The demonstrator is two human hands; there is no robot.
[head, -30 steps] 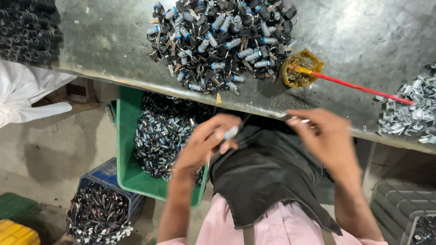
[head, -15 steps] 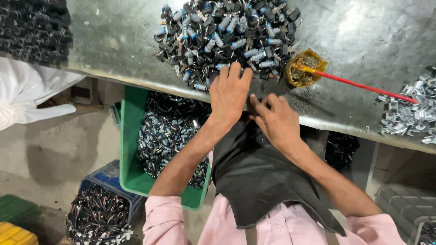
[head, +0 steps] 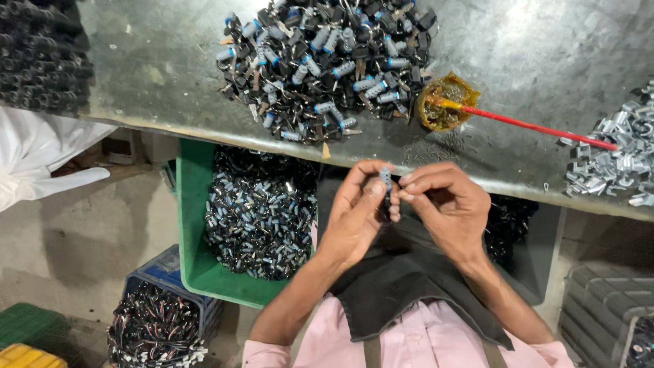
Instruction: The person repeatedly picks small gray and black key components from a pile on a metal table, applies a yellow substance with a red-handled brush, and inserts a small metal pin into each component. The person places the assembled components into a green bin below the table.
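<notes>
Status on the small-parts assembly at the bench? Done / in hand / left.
Done: seemingly the green crate under the bench, which holds many blue-and-black parts. In hand: left hand and right hand pinch one small grey-blue cylindrical part between fingertips, just off the table edge. Left: a large pile of similar parts on the metal table, beside the small amber pot.

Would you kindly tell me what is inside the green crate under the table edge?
The green crate holds a heap of small dark parts with pale blue-grey sleeves and thin wire leads. Its bottom is covered by the heap, and its right side is hidden behind the left hand.
</notes>
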